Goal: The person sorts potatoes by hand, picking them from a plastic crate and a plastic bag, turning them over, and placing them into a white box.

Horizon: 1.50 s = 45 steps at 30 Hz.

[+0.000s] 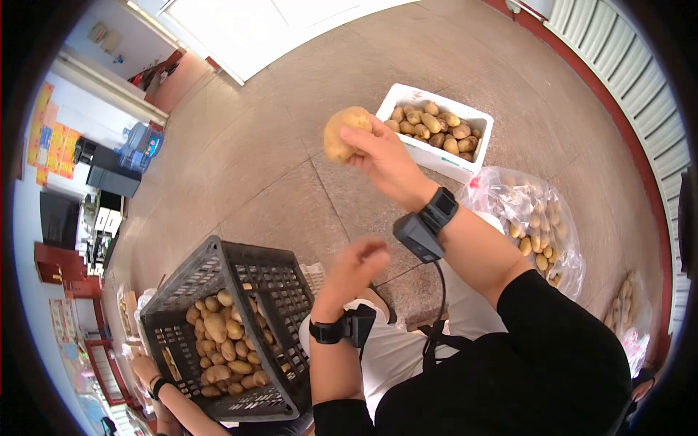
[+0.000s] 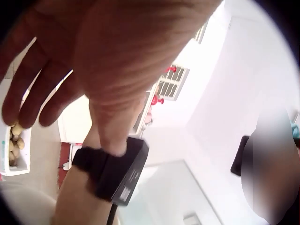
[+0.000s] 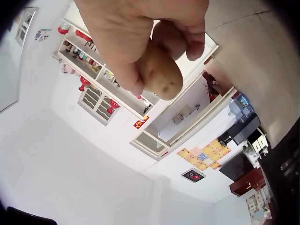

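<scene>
My right hand (image 1: 387, 156) grips a large, lumpy potato (image 1: 342, 133) between thumb and fingers, raised above the floor near the white foam box (image 1: 436, 158). In the right wrist view the potato (image 3: 165, 77) has a rounded, pitted end beyond the thumb, and a darker lobe shows between the fingers. My left hand (image 1: 352, 272) hangs in the air right of the black plastic crate (image 1: 218, 251), blurred and holding nothing. In the left wrist view its fingers (image 2: 61, 101) are extended and spread. Many potatoes (image 1: 218, 327) lie in the crate; more potatoes (image 1: 432, 122) fill the foam box.
A clear plastic bag of potatoes (image 1: 538, 232) stands right of the foam box, with another bag (image 1: 625, 309) by the radiator (image 1: 618, 65). Another person's hand (image 1: 147, 370) is at the crate's left side. A water dispenser (image 1: 113, 174) stands along the left wall.
</scene>
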Available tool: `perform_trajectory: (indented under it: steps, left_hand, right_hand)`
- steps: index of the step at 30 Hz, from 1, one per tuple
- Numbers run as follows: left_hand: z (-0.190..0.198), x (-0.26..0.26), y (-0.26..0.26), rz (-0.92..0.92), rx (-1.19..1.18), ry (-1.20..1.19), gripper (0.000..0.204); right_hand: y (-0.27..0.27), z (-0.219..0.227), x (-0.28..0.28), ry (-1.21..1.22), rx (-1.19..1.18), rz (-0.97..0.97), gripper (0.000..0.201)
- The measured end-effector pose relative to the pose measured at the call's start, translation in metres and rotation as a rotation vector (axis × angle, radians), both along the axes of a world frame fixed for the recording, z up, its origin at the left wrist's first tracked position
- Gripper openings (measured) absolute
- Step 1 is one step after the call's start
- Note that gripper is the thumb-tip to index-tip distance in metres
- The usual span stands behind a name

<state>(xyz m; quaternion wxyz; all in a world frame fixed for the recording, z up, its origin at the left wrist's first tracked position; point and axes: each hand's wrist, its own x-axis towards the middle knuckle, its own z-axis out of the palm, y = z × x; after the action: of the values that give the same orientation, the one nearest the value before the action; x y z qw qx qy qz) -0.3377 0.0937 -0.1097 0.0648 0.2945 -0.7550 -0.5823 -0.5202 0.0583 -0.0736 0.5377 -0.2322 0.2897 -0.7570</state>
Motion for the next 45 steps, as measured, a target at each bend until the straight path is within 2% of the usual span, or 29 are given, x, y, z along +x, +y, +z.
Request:
perform_trajectory:
  steps: [1,2,3,4,5,6,7,8,10,12,14,17,19,20,22,23,25,26,28,29,31,36,38,40,41,43,45]
  left_hand:
    - [0.005,0.003,-0.006,0.188,0.094,0.109,0.028]
    - [0.010,0.004,-0.011,0.377,0.186,0.219,0.028]
    - [0.012,0.005,-0.014,0.401,0.179,0.214,0.028]
    - [0.013,0.005,-0.015,0.532,0.236,0.370,0.032]
    - [0.014,0.005,-0.016,0.663,0.286,0.529,0.037]
    - [0.015,0.006,-0.018,0.690,0.273,0.525,0.037]
    - [0.016,0.006,-0.021,0.686,0.427,0.611,0.042]
    - [0.017,0.007,-0.024,0.675,0.580,0.700,0.046]
    - [0.020,0.007,-0.023,0.701,0.606,0.706,0.050]
    - [0.020,0.006,-0.023,0.715,0.644,0.712,0.053]
    - [0.016,0.006,-0.024,0.635,0.703,0.760,0.056]
    - [0.014,0.007,-0.024,0.677,0.817,0.796,0.055]
    - [0.013,0.007,-0.026,0.743,0.856,0.825,0.054]
    - [0.013,0.008,-0.026,0.805,0.896,0.854,0.053]
    - [0.006,0.013,-0.029,0.743,0.906,0.893,0.052]
    - [0.004,0.014,-0.029,0.677,0.917,0.930,0.051]
    - [0.004,0.014,-0.027,0.703,0.874,0.904,0.050]
    - [0.005,0.013,-0.026,0.726,0.832,0.873,0.050]
    - [0.011,0.009,-0.022,0.722,0.790,0.815,0.048]
    - [0.013,0.008,-0.021,0.724,0.745,0.756,0.046]
    - [0.008,0.006,-0.021,0.672,0.747,0.775,0.045]
    - [-0.002,0.005,-0.021,0.591,0.720,0.710,0.046]
    - [-0.009,0.008,-0.025,0.429,0.736,0.598,0.057]
    - [-0.014,0.006,-0.024,0.442,0.713,0.559,0.061]
    - [-0.015,0.005,-0.022,0.463,0.691,0.520,0.065]
    - [-0.016,0.002,-0.018,0.488,0.700,0.516,0.067]
    - [-0.012,0.001,-0.017,0.473,0.755,0.528,0.065]
  right_hand:
    - [0.002,-0.001,0.003,-0.003,-0.004,0.020,0.041]
    - [0.003,-0.003,0.007,0.136,0.002,0.054,0.042]
    - [0.004,-0.006,0.011,0.271,0.007,0.091,0.043]
    - [0.005,-0.011,0.016,0.263,0.001,0.117,0.043]
    - [0.006,-0.016,0.021,0.533,-0.008,0.049,0.044]
    - [0.009,-0.015,0.027,0.801,-0.022,-0.024,0.045]
    - [0.016,-0.012,0.030,0.970,-0.037,-0.022,0.047]
    - [0.019,-0.015,0.035,0.961,-0.051,-0.002,0.047]
    - [0.022,-0.019,0.043,1.271,-0.199,-0.233,0.049]
    - [0.025,-0.021,0.049,1.297,-0.216,-0.225,0.049]
    - [0.026,-0.022,0.052,1.326,-0.227,-0.224,0.049]
    - [0.028,-0.020,0.055,1.308,-0.297,-0.148,0.050]
    - [0.033,-0.011,0.054,1.103,-0.172,0.057,0.046]
    - [0.032,-0.012,0.051,1.102,-0.175,0.060,0.046]
    - [0.024,-0.015,0.041,0.639,-0.054,0.237,0.039]
    - [0.023,-0.014,0.038,0.640,-0.055,0.240,0.039]
    - [0.023,-0.009,0.031,0.219,0.019,0.320,0.030]
    - [0.022,-0.008,0.027,0.221,0.020,0.319,0.030]
    - [0.022,-0.005,0.017,0.071,0.144,0.531,0.030]
    - [0.023,-0.003,0.015,0.072,0.142,0.528,0.030]
    - [0.025,0.000,0.014,-0.002,0.248,0.644,0.039]
    - [0.025,-0.005,0.010,0.106,0.354,0.614,0.042]
    - [0.026,-0.004,0.010,0.158,0.377,0.592,0.041]
    - [0.029,-0.003,0.013,0.465,0.294,0.448,0.035]
    - [0.029,-0.006,0.014,0.467,0.284,0.470,0.035]
    - [0.026,-0.021,0.019,0.969,0.028,0.118,0.034]
    - [0.039,-0.004,0.026,0.962,0.030,0.245,0.033]
